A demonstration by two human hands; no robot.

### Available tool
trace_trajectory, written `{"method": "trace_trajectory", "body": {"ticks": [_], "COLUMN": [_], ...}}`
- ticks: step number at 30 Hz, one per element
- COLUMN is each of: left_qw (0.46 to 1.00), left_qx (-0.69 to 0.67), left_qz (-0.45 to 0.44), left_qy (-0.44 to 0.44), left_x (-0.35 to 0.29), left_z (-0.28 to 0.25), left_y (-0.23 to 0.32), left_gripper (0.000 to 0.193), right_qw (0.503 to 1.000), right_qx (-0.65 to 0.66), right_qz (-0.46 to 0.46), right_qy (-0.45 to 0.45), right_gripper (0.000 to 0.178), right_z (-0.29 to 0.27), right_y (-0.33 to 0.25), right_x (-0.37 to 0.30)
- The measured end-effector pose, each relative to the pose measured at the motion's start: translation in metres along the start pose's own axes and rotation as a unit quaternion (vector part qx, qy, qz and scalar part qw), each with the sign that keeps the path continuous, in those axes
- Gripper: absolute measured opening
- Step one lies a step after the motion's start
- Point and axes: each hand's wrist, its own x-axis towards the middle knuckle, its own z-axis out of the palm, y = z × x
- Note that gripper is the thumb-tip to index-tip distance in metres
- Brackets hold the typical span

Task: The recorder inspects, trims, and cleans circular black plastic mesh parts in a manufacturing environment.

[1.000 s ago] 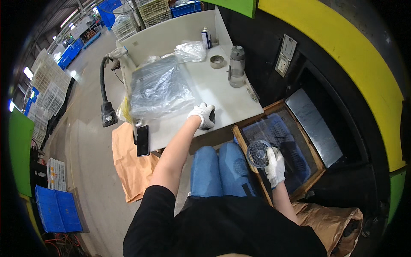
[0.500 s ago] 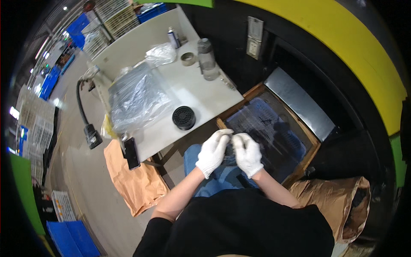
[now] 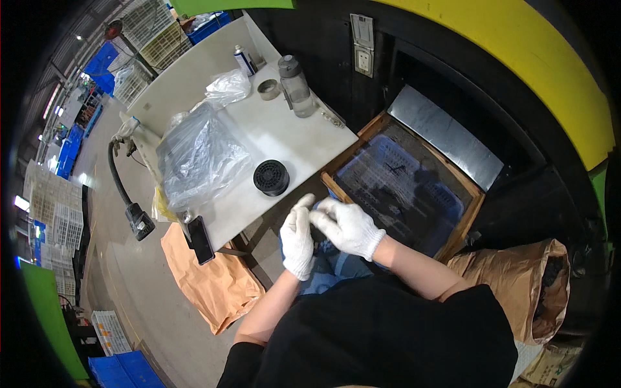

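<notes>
My left hand (image 3: 298,242), in a white knit glove, is closed with its fingertips pointing up, in front of the table's near edge. My right hand (image 3: 349,227), gloved the same way, reaches across to it, its fingers bent and pinched against the left fingers. Whatever lies between them is too small or too covered to make out. Just beyond and right of my hands is a blue plastic basket (image 3: 435,216) inside a wooden frame (image 3: 467,227). Small dark pieces (image 3: 396,168) lie in the basket area.
On the white table (image 3: 301,145) are a round black slotted part (image 3: 271,178), clear plastic bags (image 3: 204,155), a tape roll (image 3: 268,90), a water bottle (image 3: 296,87), a spray can (image 3: 244,60) and a phone (image 3: 200,240). Brown paper bags (image 3: 210,278) flank me. A metal chute (image 3: 446,126) slopes beside the basket.
Both hands have shifted left, away from the basket's edge. The right hand has turned and now reaches over toward the left fingers. The whole view has also moved slightly.
</notes>
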Motion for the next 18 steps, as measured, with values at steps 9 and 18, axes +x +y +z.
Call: {"method": "trace_trajectory", "body": {"ticks": [9, 18], "left_qw": [0.994, 0.992], "left_qx": [-0.021, -0.097], "left_qz": [0.107, 0.072], "left_qy": [-0.021, -0.019], "left_x": [-0.016, -0.025], "left_z": [-0.004, -0.006], "left_y": [0.013, 0.003], "left_gripper": [0.04, 0.036], "right_qw": [0.986, 0.854], "right_qx": [0.149, 0.494], "right_qz": [0.043, 0.163], "right_qy": [0.055, -0.009], "right_gripper": [0.029, 0.021], "right_z": [0.004, 0.014], "right_y": [-0.003, 0.003], "right_x": [-0.016, -0.02]}}
